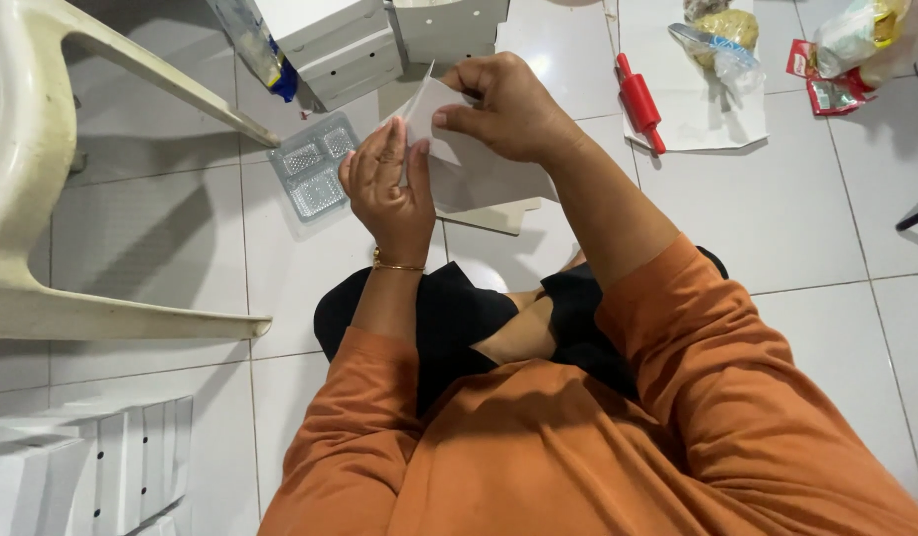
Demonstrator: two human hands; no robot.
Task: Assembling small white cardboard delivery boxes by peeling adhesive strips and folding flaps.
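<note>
I sit on a white tiled floor in orange sleeves. Both hands hold a flat white cardboard sheet [479, 174] in front of me. My left hand [387, 189], with a gold bracelet at the wrist, presses its fingers against the sheet's left part. My right hand [503, 104] pinches a raised flap near the sheet's top edge, folding it up. More flat white card [494, 216] lies on the floor under the sheet.
A clear plastic compartment tray [310, 169] lies left of my hands. Folded white boxes [379, 35] stand beyond it, and more [91, 471] at lower left. A cream plastic chair [42, 149] fills the left. A red roller [639, 99] and food bags [846, 45] lie at upper right.
</note>
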